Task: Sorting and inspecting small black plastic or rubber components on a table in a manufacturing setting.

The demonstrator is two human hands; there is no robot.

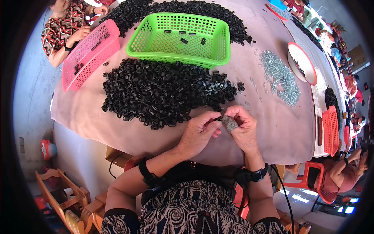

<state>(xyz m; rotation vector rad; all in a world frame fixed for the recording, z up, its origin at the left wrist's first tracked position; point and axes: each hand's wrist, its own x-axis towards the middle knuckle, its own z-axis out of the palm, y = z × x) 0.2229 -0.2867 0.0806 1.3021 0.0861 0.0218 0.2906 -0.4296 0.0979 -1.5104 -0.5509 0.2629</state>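
Observation:
Close together over the near side of the table, both my hands are closed in a pinch. Between the fingertips of my left hand [200,131] is a small black plastic part [219,118]. My right hand [246,126] meets it from the other side, with a grey fuzzy wrap [230,124] around one finger; whatever its fingertips pinch is hidden. Just beyond my hands lies a heap of the same black parts [144,89], short and hollow. A few silvery springs [213,88] rest on its right side.
A green basket [177,61] with several black parts stands behind the heap. To the left is a pink basket [91,58], near another person's hand [81,33]. Small silvery metal pieces [279,76] are spread at right, beside a white red-rimmed bowl [307,64]. More black parts [202,8] lie farther back.

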